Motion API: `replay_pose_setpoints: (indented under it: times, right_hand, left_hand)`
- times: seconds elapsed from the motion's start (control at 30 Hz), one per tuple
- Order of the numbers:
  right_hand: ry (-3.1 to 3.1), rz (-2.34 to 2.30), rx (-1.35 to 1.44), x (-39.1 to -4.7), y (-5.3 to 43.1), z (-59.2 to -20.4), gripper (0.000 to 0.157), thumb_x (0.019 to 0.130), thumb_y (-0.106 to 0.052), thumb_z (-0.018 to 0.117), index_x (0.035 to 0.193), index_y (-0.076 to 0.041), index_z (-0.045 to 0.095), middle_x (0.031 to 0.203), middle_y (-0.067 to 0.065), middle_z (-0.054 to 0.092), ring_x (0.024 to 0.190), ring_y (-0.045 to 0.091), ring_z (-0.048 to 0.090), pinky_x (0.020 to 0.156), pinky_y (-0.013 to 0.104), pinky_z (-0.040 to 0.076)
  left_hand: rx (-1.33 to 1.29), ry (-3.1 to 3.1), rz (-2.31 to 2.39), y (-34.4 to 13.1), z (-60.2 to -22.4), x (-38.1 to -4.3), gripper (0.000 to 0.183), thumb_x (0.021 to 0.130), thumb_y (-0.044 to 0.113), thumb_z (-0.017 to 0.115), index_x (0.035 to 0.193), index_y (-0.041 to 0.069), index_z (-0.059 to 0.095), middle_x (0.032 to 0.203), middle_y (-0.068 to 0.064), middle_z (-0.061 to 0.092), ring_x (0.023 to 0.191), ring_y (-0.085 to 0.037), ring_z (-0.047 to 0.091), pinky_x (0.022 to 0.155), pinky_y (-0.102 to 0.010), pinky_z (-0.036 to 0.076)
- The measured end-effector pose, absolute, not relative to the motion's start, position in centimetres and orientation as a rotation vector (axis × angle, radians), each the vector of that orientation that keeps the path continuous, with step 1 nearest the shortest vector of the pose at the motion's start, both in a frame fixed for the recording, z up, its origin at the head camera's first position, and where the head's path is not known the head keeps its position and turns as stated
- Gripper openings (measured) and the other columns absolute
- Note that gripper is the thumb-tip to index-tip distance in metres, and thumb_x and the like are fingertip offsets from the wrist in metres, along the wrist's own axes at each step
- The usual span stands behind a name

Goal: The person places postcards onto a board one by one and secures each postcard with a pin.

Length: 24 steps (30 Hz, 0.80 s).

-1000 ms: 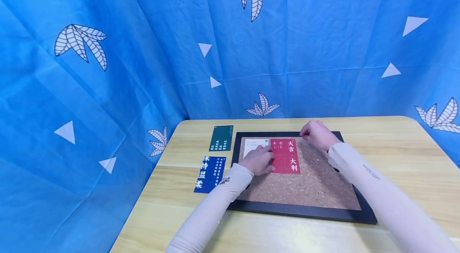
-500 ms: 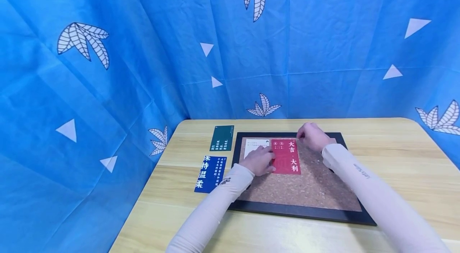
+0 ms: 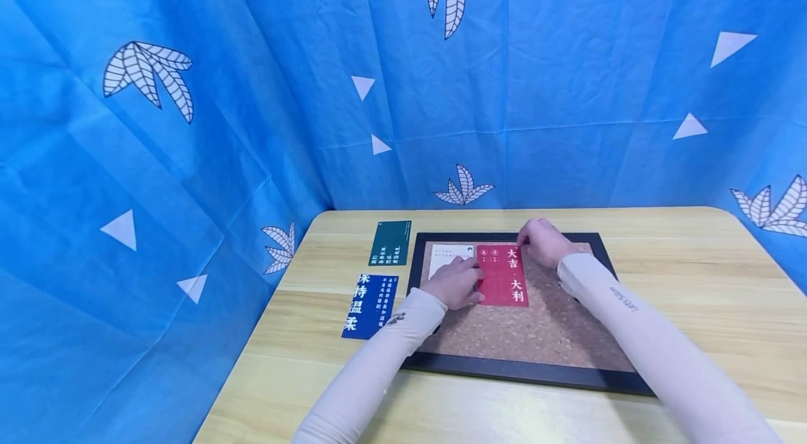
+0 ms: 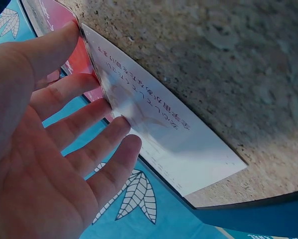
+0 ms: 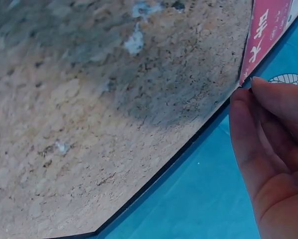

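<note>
A framed cork board (image 3: 529, 335) lies on the table, with a white card (image 3: 444, 255) and a red card (image 3: 501, 283) side by side at its upper left. My left hand (image 3: 452, 283) rests across both cards, fingers spread and relaxed. The left wrist view has its thumb on the red card (image 4: 82, 56) and the other fingertips by the white card (image 4: 154, 124). At the red card's upper right corner is my right hand (image 3: 544, 242). Its thumb and forefinger pinch a tiny pin-like thing there, mostly hidden by the fingertips in the right wrist view.
Left of the board, a green card (image 3: 389, 244) and a blue card (image 3: 369, 305) lie on the wooden table (image 3: 302, 374). The board's black frame (image 3: 529, 371) forms a raised edge. A blue patterned curtain (image 3: 567, 80) stands behind and to the left.
My right hand has moved left and slightly down, from above the board's top edge to the red card's upper right corner. The left hand has stayed on the cards.
</note>
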State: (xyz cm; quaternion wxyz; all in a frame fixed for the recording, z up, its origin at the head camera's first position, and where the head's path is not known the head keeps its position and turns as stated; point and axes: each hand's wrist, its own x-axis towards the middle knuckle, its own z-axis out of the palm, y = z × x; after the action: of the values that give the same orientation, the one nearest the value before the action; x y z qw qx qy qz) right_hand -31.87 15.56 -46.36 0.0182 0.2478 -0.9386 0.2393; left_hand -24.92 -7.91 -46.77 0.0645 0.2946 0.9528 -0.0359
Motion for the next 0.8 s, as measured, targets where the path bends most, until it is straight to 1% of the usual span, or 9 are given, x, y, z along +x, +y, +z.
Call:
replay_pose_setpoints:
  times: [0.27, 0.5, 0.73, 0.8]
  right_hand:
    - [-2.913, 0.718, 0.776, -32.3, 15.4, -46.8, 0.017, 0.084, 0.011, 0.066, 0.085, 0.001, 0.079, 0.086, 0.016, 0.078, 0.079, 0.027, 0.070, 0.074, 0.045, 0.059]
    - [-2.919, 0.691, 0.773, -32.2, 15.1, -46.9, 0.017, 0.085, 0.010, 0.065, 0.086, 0.001, 0.079, 0.089, 0.017, 0.078, 0.083, 0.030, 0.072, 0.079, 0.046, 0.061]
    - [-2.973, 0.650, 0.752, -32.3, 14.5, -47.0, 0.017, 0.091, 0.007, 0.066, 0.091, 0.000, 0.081, 0.092, 0.016, 0.079, 0.089, 0.032, 0.074, 0.082, 0.047, 0.061]
    - [-2.985, 0.634, 0.740, -32.3, 14.4, -47.0, 0.017, 0.091, 0.007, 0.066, 0.091, -0.001, 0.081, 0.094, 0.016, 0.078, 0.091, 0.032, 0.074, 0.084, 0.047, 0.061]
  left_hand:
    - [0.901, 2.878, -0.109, -7.9, -46.6, -24.7, 0.040, 0.096, 0.042, 0.072, 0.130, 0.020, 0.071, 0.141, 0.000, 0.060, 0.116, -0.018, 0.060, 0.092, -0.030, 0.055]
    - [0.908, 2.872, -0.076, -8.0, -46.5, -24.6, 0.041, 0.097, 0.041, 0.072, 0.131, 0.019, 0.070, 0.144, -0.002, 0.058, 0.130, -0.023, 0.059, 0.104, -0.035, 0.054]
    - [0.898, 2.870, -0.081, -8.0, -46.5, -24.7, 0.041, 0.097, 0.042, 0.072, 0.132, 0.020, 0.070, 0.145, -0.001, 0.058, 0.125, -0.021, 0.060, 0.099, -0.032, 0.055]
    - [0.892, 2.869, -0.081, -8.0, -46.6, -24.7, 0.042, 0.097, 0.042, 0.071, 0.133, 0.020, 0.069, 0.146, -0.001, 0.058, 0.127, -0.021, 0.059, 0.101, -0.033, 0.055]
